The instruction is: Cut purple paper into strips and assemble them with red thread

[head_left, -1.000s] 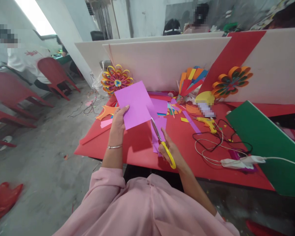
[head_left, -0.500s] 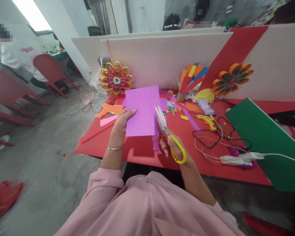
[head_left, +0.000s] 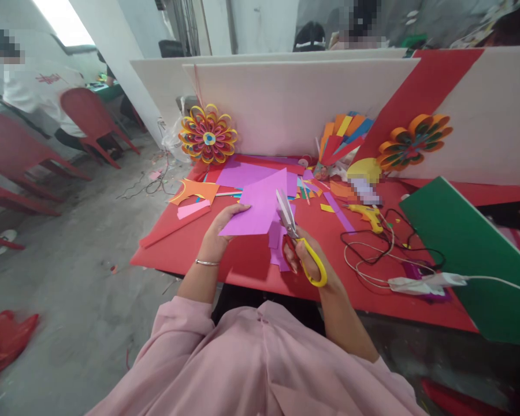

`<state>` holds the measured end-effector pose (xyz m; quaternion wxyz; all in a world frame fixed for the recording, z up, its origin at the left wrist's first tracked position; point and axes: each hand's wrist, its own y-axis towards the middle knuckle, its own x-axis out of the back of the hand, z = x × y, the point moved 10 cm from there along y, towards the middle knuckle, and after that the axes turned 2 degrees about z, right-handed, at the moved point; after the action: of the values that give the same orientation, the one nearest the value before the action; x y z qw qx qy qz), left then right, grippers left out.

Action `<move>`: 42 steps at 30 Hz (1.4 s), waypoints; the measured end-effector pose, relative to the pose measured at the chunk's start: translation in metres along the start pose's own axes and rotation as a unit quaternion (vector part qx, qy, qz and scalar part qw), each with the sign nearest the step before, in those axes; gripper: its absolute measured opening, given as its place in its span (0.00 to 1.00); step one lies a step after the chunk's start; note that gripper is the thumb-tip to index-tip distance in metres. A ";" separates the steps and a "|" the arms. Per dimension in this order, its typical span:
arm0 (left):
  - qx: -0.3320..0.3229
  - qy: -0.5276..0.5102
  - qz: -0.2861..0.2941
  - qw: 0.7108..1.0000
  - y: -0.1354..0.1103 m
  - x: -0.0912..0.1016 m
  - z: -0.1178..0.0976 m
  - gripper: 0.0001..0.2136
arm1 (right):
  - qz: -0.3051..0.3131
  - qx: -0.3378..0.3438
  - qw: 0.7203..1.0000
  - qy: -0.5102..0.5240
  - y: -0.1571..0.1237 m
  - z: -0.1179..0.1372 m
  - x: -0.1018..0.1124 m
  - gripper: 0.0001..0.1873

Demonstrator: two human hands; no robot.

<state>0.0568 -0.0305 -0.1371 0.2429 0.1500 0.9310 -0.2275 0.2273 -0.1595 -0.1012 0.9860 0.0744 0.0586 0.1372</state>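
Note:
A purple sheet of paper [head_left: 257, 205] is pinched at its left edge by my left hand [head_left: 225, 222], thumb on top. It is held above the table, tilted away from upright. Wrapped round the yellow and red handles of a pair of scissors [head_left: 312, 263] is my right hand [head_left: 305, 254]. Their blades point up and away, close to the sheet's right edge; I cannot tell whether they touch it. Purple paper strips [head_left: 278, 251] lie under and beside the blades. Another purple sheet [head_left: 231, 175] rests flat behind the held one.
The red-covered table [head_left: 242, 263] bears a yellow glue gun [head_left: 366, 216], tangled cables [head_left: 359, 260] and a green board [head_left: 472, 248] at the right. Paper flowers [head_left: 209, 137] lean on the white partition [head_left: 286, 110]. Orange paper [head_left: 195, 192] lies left. A person sits near red chairs [head_left: 84, 118].
The purple sheet has tipped from nearly upright toward flat, uncovering the purple sheet behind it. My left hand has turned with it. The scissors stay almost in place.

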 end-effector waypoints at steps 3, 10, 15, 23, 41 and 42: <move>0.056 -0.006 -0.015 0.998 -0.001 0.004 0.004 0.07 | 0.013 -0.030 0.999 -0.033 -0.007 -0.003 0.000 0.42; 0.097 -0.021 -0.043 0.994 -0.008 0.006 0.001 0.12 | 0.037 -0.081 0.994 -0.062 -0.022 -0.006 -0.002 0.37; 0.089 -0.040 -0.051 0.994 -0.009 0.004 -0.005 0.10 | 0.050 -0.091 0.992 -0.066 -0.028 -0.007 -0.002 0.35; -0.017 -0.018 -0.059 0.998 -0.004 0.018 -0.025 0.11 | 0.048 -0.151 0.985 -0.063 -0.037 -0.026 0.005 0.34; -0.110 0.101 0.007 0.989 -0.024 -0.012 -0.035 0.11 | 0.022 -0.150 0.988 -0.007 -0.026 -0.038 0.000 0.33; -0.111 0.103 0.009 0.988 -0.026 -0.014 -0.035 0.11 | 0.015 -0.147 0.989 0.000 -0.024 -0.039 0.000 0.33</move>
<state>0.0452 -0.0374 -0.0938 0.1630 0.1530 0.9691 -0.1042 0.2286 -0.1776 -0.1434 0.9841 -0.0703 0.0365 0.1591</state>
